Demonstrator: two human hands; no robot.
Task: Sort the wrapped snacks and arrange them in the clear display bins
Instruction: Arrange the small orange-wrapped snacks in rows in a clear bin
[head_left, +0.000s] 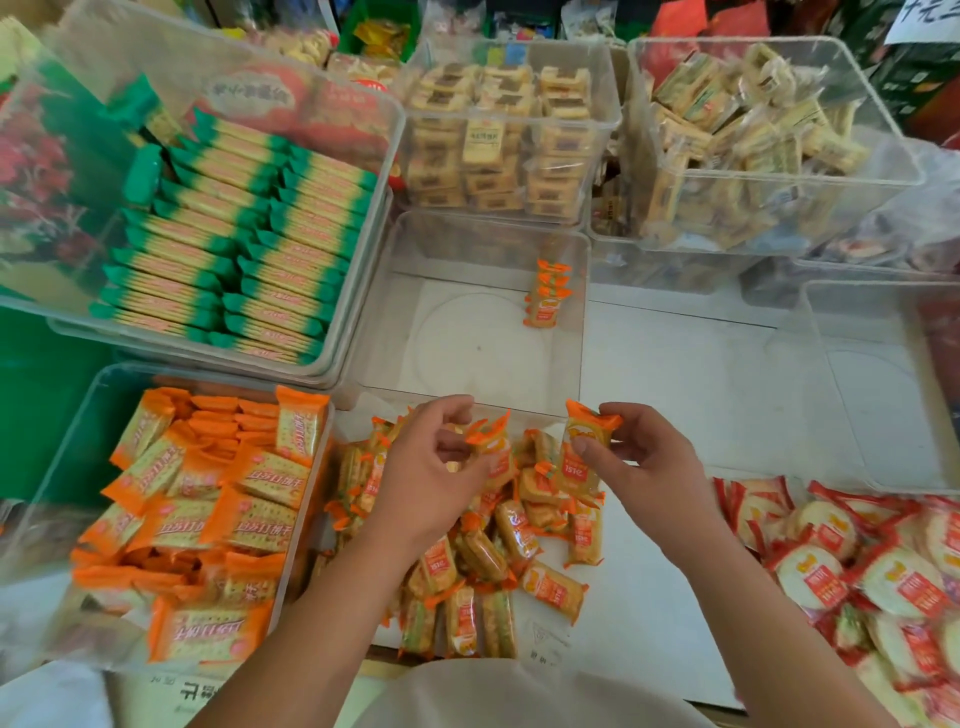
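A loose pile of small orange-wrapped snacks (498, 566) lies on the white table in front of me. My left hand (426, 478) pinches one orange snack (493, 447) above the pile. My right hand (649, 462) grips another orange snack (582, 452) upright, just beside the left one. Behind both hands stands a clear bin (467, 249), bare except for three of the same orange snacks (548, 296) stacked against its right wall.
A clear bin of orange cracker packs (208, 509) sits at the left, a bin of green-ended packs (234, 234) behind it. Two bins of yellow biscuits (498, 140) (748, 150) stand at the back. Red-wrapped round crackers (872, 577) lie at the right, beside an empty clear bin (883, 384).
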